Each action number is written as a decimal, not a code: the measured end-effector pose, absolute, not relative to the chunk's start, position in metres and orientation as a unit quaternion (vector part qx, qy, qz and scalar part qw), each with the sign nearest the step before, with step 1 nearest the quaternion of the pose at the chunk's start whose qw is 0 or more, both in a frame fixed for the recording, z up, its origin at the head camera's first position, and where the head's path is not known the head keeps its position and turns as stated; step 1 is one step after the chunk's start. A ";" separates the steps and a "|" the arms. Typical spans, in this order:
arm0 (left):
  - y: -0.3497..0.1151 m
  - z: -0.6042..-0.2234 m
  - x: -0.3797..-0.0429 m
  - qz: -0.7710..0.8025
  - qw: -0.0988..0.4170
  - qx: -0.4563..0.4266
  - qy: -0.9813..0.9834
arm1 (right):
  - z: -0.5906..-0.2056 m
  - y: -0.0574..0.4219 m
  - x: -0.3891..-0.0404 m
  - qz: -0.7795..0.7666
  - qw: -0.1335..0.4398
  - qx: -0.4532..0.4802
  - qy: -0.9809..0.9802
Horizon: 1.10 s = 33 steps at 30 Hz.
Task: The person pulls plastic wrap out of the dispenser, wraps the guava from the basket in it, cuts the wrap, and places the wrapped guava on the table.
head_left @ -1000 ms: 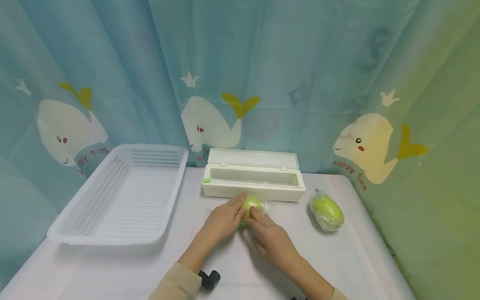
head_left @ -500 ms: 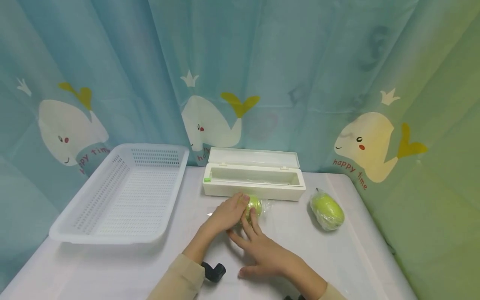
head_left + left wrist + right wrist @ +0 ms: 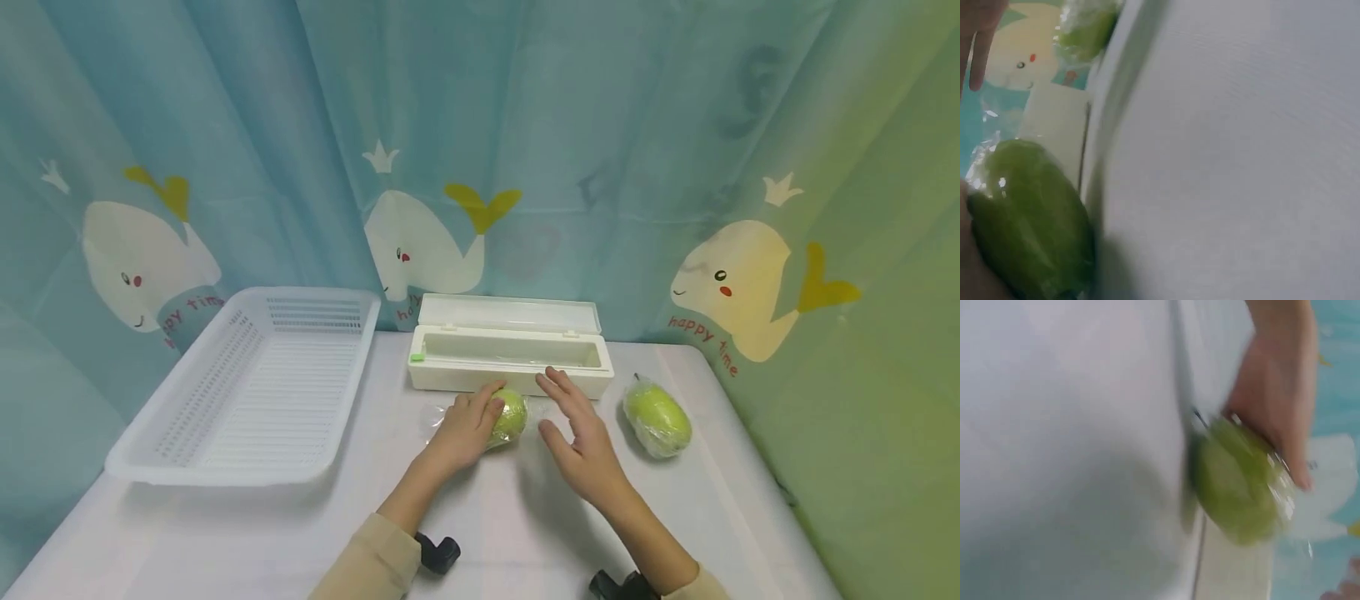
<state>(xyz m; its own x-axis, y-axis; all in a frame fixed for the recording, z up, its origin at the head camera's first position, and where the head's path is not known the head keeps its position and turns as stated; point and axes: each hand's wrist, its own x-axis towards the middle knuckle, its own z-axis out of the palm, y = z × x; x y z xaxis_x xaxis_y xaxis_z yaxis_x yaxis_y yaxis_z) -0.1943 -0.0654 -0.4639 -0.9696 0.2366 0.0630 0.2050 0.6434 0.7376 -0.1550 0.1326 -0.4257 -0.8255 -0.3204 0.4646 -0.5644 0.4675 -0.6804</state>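
In the head view, a green pear (image 3: pixel 513 415) in clear plastic wrap lies on the table in front of a long white box. My left hand (image 3: pixel 459 432) holds it from the left, fingers over its top. The right wrist view also shows this pear (image 3: pixel 1238 481), its dark stem and the left hand (image 3: pixel 1275 387) along its side. Loose film (image 3: pixel 435 417) sticks out left of the hand. To the pear's right, my right hand (image 3: pixel 588 446) is raised with fingers spread, holding nothing. Another wrapped pear (image 3: pixel 657 419) lies farther right.
The long white box (image 3: pixel 510 382), probably a cling film dispenser, has its lid (image 3: pixel 510 314) raised at the table's back. A white slotted plastic basket (image 3: pixel 225 475) stands on the left. Behind hangs a blue curtain (image 3: pixel 600 125) printed with whales. Black devices (image 3: pixel 438 554) are at the wrists.
My right hand has left the pear and moved up and to the right. My left hand keeps hold of the pear, which shows more of its right side now.
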 end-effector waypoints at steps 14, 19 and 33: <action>-0.065 -0.474 -0.194 0.401 0.030 0.121 0.907 | -0.470 0.085 -0.145 0.664 -0.123 0.118 -0.728; -0.065 -0.471 -0.193 0.398 0.022 0.115 0.910 | -0.472 0.077 -0.144 0.713 -0.135 0.102 -0.680; -0.064 -0.464 -0.193 0.360 0.034 0.132 0.923 | -0.460 0.072 -0.126 0.724 -0.168 0.079 -0.664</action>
<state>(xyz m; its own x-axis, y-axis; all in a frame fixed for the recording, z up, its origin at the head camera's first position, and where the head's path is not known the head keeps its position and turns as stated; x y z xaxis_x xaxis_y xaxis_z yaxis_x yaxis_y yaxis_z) -0.1928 -0.0643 -0.4642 -0.9626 0.2690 0.0324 0.2200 0.7060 0.6732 -0.1259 0.0719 -0.4596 -0.9309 -0.3487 -0.1087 0.1384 -0.0613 -0.9885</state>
